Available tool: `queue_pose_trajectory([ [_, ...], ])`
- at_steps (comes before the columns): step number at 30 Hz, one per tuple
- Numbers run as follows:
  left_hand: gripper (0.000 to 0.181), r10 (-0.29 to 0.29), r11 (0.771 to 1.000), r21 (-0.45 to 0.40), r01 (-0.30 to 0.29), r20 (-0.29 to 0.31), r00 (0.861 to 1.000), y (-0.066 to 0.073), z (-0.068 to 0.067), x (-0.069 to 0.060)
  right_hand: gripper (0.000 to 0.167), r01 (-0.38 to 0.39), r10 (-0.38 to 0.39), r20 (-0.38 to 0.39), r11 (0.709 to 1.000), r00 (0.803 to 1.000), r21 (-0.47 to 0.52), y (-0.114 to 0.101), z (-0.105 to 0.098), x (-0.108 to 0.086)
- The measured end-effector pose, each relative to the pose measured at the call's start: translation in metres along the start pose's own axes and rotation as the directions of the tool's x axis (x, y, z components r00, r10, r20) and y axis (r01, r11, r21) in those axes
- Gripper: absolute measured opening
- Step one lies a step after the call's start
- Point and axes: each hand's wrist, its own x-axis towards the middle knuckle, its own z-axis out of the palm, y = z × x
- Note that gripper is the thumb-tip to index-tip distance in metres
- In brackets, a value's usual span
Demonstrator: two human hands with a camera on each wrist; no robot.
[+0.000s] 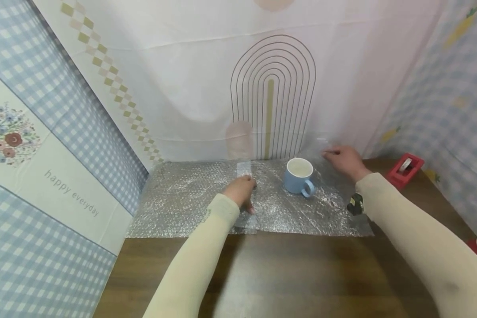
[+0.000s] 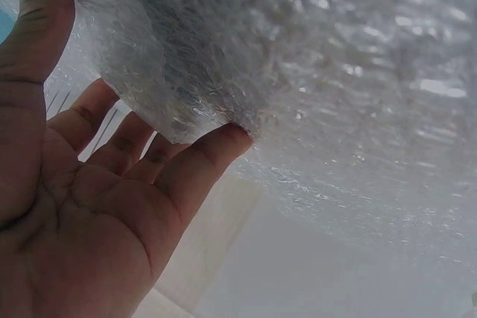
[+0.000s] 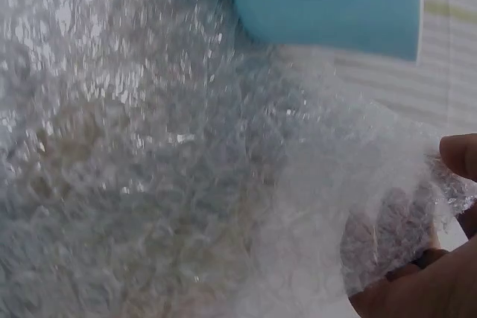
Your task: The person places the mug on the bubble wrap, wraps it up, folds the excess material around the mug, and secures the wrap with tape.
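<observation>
While pinching bubble wrap (image 1: 175, 198) near blue mug (image 1: 294, 182) with right hand (image 1: 347, 162), touches wrap on desk (image 1: 302, 269) with spread left hand (image 1: 240, 191)

We have the bubble wrap (image 1: 183, 198) before us, clear and glinting, a long sheet spread mostly flat; its far right corner is up off the surface, pinched in the right hand (image 1: 346, 162); the left hand (image 1: 240, 193) touches the sheet near its middle; and there we see the mug (image 1: 294, 183), light blue, white inside, standing upright on the sheet's right half, handle turned towards our near right.
</observation>
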Motion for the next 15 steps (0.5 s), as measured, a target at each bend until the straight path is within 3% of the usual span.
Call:
queue_pose_trajectory([
  [2, 0.114, -0.004, 1.0, -0.008, 0.004, 0.0, 1.0, 0.008, -0.008, -0.012, 0.046, 0.052, -0.052, -0.005, 0.999, 0.999, -0.016, -0.005, 0.003, -0.005],
  [8, 0.11, -0.034, 0.999, 0.01, 0.034, 0.002, 0.999, 0.02, -0.021, -0.031, 0.041, 0.182, -0.183, -0.001, 0.981, 0.983, -0.067, -0.023, 0.017, -0.017],
  [12, 0.11, -0.022, 1.0, 0.01, 0.022, 0.003, 1.0, 0.016, -0.018, -0.025, 0.039, 0.247, -0.245, 0.032, 0.963, 0.969, -0.105, -0.034, 0.027, -0.023],
  [15, 0.111, -0.013, 1.0, 0.015, 0.013, 0.018, 1.0, 0.007, -0.01, -0.012, 0.04, 0.285, -0.28, 0.058, 0.947, 0.958, -0.149, -0.037, 0.036, -0.025],
])
